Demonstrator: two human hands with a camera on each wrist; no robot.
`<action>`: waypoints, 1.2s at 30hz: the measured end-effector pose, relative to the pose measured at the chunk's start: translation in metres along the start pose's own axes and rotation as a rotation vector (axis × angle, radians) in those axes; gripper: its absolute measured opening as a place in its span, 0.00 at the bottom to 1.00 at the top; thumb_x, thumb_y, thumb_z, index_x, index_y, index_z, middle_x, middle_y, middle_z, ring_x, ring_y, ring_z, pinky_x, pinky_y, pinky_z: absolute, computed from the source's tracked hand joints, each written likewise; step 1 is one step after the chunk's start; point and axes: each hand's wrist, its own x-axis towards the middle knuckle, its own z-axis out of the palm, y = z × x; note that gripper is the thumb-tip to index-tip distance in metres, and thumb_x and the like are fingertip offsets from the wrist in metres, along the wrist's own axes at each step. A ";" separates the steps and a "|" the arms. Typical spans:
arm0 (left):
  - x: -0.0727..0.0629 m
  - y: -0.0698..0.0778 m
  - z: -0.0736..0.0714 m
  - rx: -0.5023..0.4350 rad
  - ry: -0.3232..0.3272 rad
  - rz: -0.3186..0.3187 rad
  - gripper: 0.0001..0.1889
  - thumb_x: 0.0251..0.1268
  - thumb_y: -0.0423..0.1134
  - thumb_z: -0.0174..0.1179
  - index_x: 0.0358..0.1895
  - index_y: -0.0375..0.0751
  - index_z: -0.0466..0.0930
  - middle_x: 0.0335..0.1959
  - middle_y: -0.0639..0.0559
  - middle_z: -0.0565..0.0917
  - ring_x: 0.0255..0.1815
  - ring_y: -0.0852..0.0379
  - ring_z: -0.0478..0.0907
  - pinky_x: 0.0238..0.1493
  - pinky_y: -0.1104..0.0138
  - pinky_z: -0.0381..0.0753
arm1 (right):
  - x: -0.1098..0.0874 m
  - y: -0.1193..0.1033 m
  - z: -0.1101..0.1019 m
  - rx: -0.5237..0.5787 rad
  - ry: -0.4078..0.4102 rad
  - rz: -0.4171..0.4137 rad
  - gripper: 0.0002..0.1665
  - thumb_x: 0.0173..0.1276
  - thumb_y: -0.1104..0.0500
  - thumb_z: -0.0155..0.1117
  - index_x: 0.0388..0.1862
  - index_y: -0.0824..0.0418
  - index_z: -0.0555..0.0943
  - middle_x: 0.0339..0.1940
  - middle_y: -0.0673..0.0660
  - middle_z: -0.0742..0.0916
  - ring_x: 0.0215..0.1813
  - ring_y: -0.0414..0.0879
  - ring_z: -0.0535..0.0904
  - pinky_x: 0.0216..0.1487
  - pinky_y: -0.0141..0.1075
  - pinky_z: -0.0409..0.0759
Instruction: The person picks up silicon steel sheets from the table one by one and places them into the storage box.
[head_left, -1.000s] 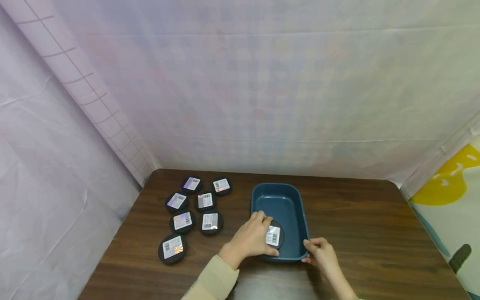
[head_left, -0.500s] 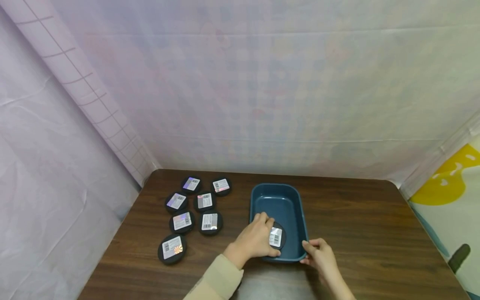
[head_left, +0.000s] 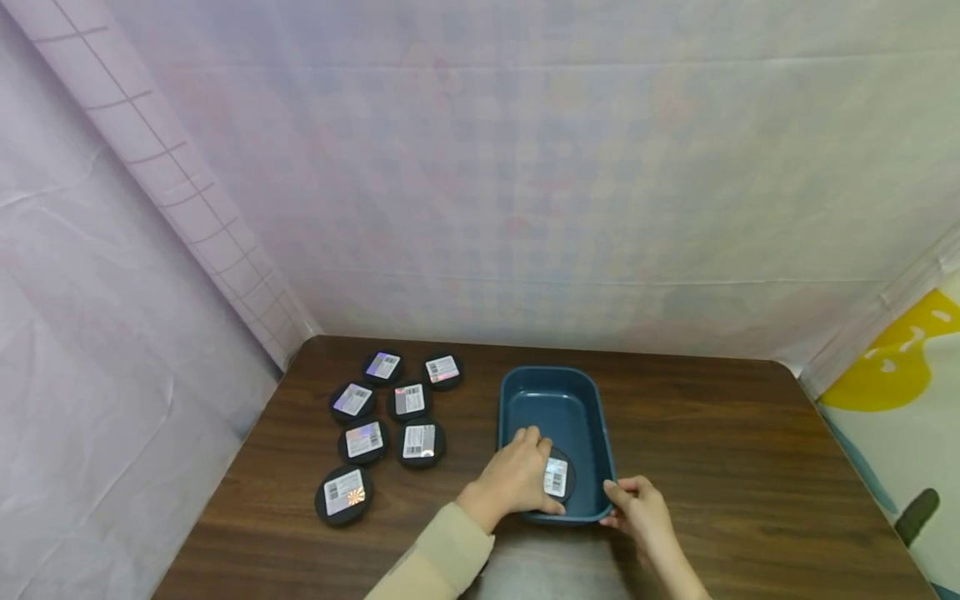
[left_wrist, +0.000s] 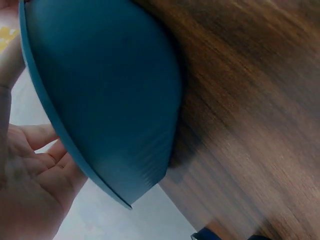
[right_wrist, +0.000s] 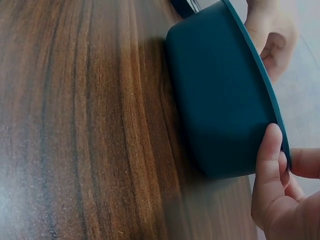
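Note:
My left hand [head_left: 517,477] reaches over the left wall of a blue rectangular tray [head_left: 606,433] and grips a round black disc [head_left: 556,477] with a white barcode label. The disc is inside the tray's near end, its left part hidden under my fingers. In the left wrist view, the tray's outer wall [left_wrist: 110,100] hides the disc, and my palm shows beyond the rim. My right hand [head_left: 641,512] pinches the rim at the tray's near right corner. The right wrist view shows thumb and fingers [right_wrist: 270,160] on both sides of that rim.
Several similar black discs [head_left: 344,495] lie label up on the brown wooden table [head_left: 720,450], left of the tray. A pale patterned cloth [head_left: 480,183] hangs behind the table's far edge, with more cloth at both sides.
My left hand and the disc have shifted slightly right within the tray. The tray has edged a little to the left, with my right hand still on its corner.

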 end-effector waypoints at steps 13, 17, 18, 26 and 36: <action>0.004 0.004 0.008 0.060 0.032 0.000 0.44 0.23 0.65 0.75 0.47 0.38 0.78 0.36 0.52 0.70 0.38 0.57 0.69 0.34 0.71 0.77 | -0.001 0.000 0.002 0.001 0.022 0.015 0.10 0.65 0.69 0.55 0.39 0.74 0.65 0.21 0.54 0.72 0.22 0.40 0.71 0.24 0.34 0.81; 0.004 0.005 0.010 0.063 0.030 -0.006 0.42 0.24 0.64 0.75 0.46 0.39 0.78 0.35 0.52 0.70 0.38 0.57 0.69 0.34 0.72 0.77 | 0.000 0.001 0.001 0.006 0.015 0.008 0.11 0.65 0.68 0.55 0.38 0.75 0.66 0.21 0.54 0.72 0.22 0.41 0.71 0.24 0.34 0.81; 0.005 0.005 0.011 0.064 0.028 -0.008 0.42 0.24 0.64 0.75 0.46 0.39 0.78 0.35 0.52 0.70 0.38 0.57 0.69 0.33 0.72 0.77 | 0.000 0.001 0.001 0.007 0.013 0.007 0.11 0.66 0.68 0.55 0.38 0.75 0.66 0.21 0.54 0.72 0.22 0.41 0.71 0.24 0.35 0.81; 0.005 0.008 0.014 0.066 0.011 -0.016 0.42 0.26 0.63 0.75 0.47 0.38 0.78 0.37 0.51 0.70 0.39 0.57 0.69 0.33 0.72 0.77 | -0.001 0.000 0.001 0.010 0.016 0.010 0.11 0.66 0.68 0.55 0.38 0.75 0.65 0.20 0.53 0.72 0.22 0.41 0.71 0.25 0.35 0.81; 0.005 0.012 0.019 0.065 -0.006 -0.023 0.41 0.27 0.63 0.75 0.46 0.37 0.78 0.35 0.51 0.70 0.38 0.57 0.68 0.33 0.73 0.77 | 0.000 0.001 0.002 0.001 0.010 0.001 0.11 0.66 0.68 0.56 0.39 0.75 0.66 0.20 0.53 0.72 0.21 0.40 0.71 0.24 0.34 0.81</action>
